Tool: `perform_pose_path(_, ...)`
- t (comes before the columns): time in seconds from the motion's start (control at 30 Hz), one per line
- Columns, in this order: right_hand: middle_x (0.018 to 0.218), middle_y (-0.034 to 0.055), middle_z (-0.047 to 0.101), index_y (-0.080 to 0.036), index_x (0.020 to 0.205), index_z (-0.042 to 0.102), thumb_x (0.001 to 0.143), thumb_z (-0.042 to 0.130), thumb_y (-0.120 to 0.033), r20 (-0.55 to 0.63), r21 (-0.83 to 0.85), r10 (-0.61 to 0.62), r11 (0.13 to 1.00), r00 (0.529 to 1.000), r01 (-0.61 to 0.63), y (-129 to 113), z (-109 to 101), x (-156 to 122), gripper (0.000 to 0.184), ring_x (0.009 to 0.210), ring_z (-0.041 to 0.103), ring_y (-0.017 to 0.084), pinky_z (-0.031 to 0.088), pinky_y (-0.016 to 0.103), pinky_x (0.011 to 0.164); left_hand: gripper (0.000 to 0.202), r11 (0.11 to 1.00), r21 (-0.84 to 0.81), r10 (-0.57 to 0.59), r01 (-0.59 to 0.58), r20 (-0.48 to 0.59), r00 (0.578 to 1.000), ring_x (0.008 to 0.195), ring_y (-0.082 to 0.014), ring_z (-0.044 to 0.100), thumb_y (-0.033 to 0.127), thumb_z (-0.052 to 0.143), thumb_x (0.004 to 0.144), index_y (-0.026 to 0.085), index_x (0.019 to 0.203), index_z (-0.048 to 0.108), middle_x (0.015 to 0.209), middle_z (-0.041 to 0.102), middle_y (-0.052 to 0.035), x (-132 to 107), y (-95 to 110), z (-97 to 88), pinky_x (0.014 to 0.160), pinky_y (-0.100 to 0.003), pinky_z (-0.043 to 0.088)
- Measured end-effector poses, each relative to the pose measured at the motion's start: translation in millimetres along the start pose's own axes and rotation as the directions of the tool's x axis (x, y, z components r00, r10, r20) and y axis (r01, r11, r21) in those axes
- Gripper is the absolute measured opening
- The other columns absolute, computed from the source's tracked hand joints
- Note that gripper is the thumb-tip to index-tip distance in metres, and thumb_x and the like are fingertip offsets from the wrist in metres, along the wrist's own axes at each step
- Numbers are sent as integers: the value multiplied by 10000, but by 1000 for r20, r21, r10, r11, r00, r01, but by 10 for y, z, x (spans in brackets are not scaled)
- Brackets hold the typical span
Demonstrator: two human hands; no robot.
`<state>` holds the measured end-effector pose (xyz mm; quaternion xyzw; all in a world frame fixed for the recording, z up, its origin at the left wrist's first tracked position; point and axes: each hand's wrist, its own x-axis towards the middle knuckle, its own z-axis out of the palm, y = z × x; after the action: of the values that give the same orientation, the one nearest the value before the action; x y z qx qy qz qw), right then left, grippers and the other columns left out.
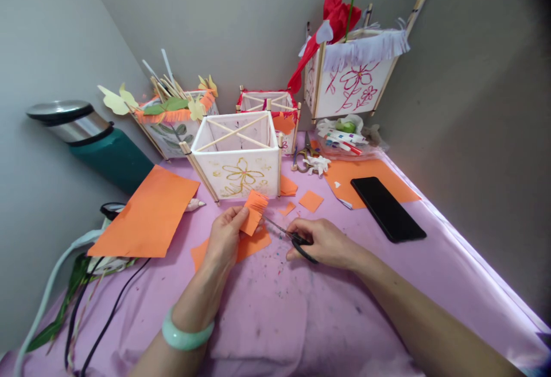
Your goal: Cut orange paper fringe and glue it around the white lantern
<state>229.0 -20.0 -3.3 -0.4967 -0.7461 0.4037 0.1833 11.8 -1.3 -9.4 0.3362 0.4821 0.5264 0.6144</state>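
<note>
Between the thumb and fingers of my left hand (227,233) is a small piece of orange paper (253,216), its far end cut into a fringe. My right hand (321,242) grips black-handled scissors (300,240), whose blades point left and reach the right edge of that paper. Whether the blades touch it I cannot tell. Under my left hand lies a larger orange scrap (253,246). Just beyond both hands stands a white box lantern (241,162) with wooden sticks and a yellow flower drawing. Small orange squares (310,200) lie to its right.
A large orange sheet (148,216) and a teal bottle (114,156) are at left, with cables below. A black phone (387,208) rests partly on another orange sheet (404,185) at right. Behind stand decorated lanterns (353,81), a second pair of scissors (306,153) and a marker box (344,142).
</note>
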Motion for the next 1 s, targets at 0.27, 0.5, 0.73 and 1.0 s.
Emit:
perform_pose_path(0.27,631,-58,541,-221,880,629,692,719,-520,-24,-4,-2,1000,1000,2,-5,22,7,365,565,456,96,289,201,518,313,998,25,-57,56,27,998,583,-165,634,364,753,662,111,795,625,667,690,-62,-40,10,71,624,-295,515)
perform_pose_path(0.5,618,-61,538,-213,879,639,679,750,-475,-33,-43,0,999,999,-2,-17,20,17,347,567,462,97,296,203,531,308,998,24,-60,59,42,997,579,-161,634,360,745,673,108,789,612,667,694,-68,-48,14,85,620,-295,520)
perform_pose_path(0.73,609,-65,522,-211,851,633,689,742,-489,-63,-70,-23,997,998,19,5,58,27,340,557,449,88,283,197,528,306,998,6,-65,65,40,997,578,-158,633,358,743,676,108,784,604,662,695,-70,-53,12,84,617,-291,523)
perform_pose_path(1.0,616,-52,537,-215,872,642,706,720,-490,-71,-83,-30,996,997,24,-11,51,20,331,557,450,96,284,203,527,280,995,10,-99,98,107,989,548,-153,620,362,727,701,109,767,628,640,680,-64,-76,5,92,600,-298,521)
